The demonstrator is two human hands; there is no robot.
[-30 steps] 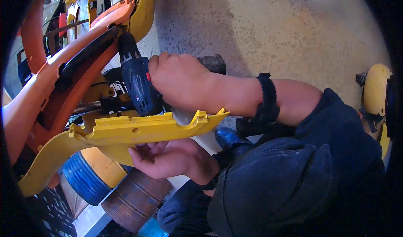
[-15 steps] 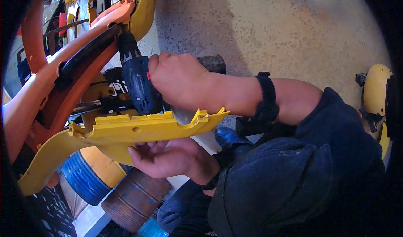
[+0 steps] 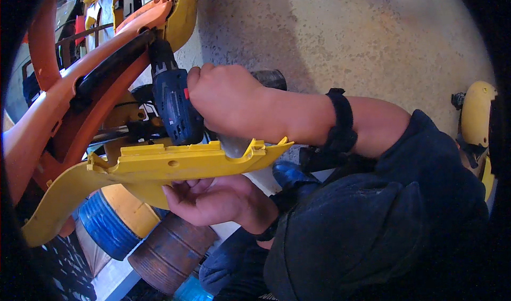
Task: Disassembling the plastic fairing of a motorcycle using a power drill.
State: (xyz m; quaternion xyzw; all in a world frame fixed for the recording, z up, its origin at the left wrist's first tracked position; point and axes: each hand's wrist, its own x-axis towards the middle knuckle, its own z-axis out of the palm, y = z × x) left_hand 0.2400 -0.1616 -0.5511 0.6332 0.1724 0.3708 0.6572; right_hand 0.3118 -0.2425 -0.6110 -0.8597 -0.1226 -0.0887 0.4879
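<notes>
My right hand (image 3: 226,96) is wrapped round the grip of a dark blue cordless drill (image 3: 178,104). The drill's chuck points up to the end of a black strip (image 3: 114,64) on an orange body panel (image 3: 69,90); the bit's tip is hidden there. Below the drill, my left hand (image 3: 213,200) grips a curved yellow plastic panel (image 3: 175,162) from underneath, its fingers partly hidden behind it. The yellow panel spans from my right forearm down to the lower left, with clips and a small round hole along its edge.
Under the yellow panel stand a blue-and-yellow drum (image 3: 109,226) and a rusty brown drum (image 3: 173,253). Another yellow part (image 3: 479,114) is at the far right. Dark cloth (image 3: 346,237) fills the lower right. Stained concrete floor (image 3: 372,40) lies beyond my right arm.
The drill and my right hand have shifted very slightly; the chuck stays at the same spot on the orange panel. My left hand keeps its hold.
</notes>
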